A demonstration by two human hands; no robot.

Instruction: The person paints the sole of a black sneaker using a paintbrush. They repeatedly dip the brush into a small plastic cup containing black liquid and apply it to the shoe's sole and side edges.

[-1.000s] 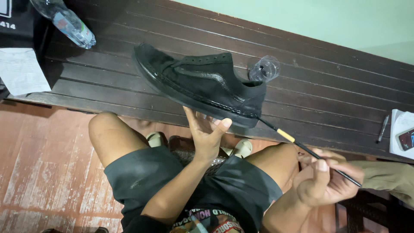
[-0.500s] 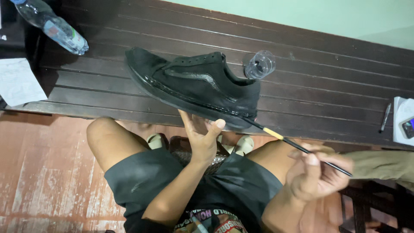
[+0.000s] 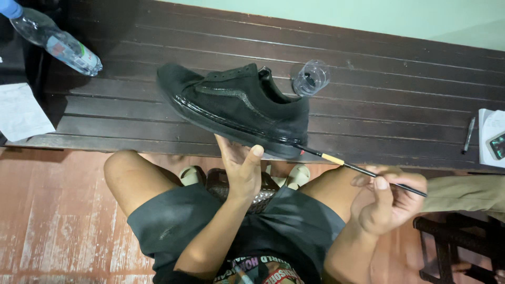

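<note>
Your landmark is the black shoe [image 3: 239,108], held above the near edge of the dark slatted wooden surface [image 3: 368,105]. Beyond its heel, on the surface, stands a small clear plastic cup [image 3: 311,77], close to the shoe's collar but apart from it. Well off past the toe, at the far corner, a clear water bottle [image 3: 55,43] with a blue cap lies on its side, and nearer you on that same side sits a white sheet of paper [image 3: 21,111]. Far out past the heel a pen [image 3: 468,134] lies beside a white pad [image 3: 493,138]. Below the shoe, between your knees, a dark woven stool [image 3: 247,184] shows against the reddish floor [image 3: 52,210], and a tan sleeve [image 3: 468,192] of another person enters past the heel side. Nothing stands between you and the shoe. The shoe is a low suede model with a glossy dark sole rim, tilted with its toe away from your right side. Your left hand [image 3: 241,165] supports it from beneath, its grip spread against the sole, thumb at the rim. Your right hand [image 3: 386,202] pinches a thin black brush [image 3: 363,169] with a yellow band, its tip touching the sole rim at the heel.
</note>
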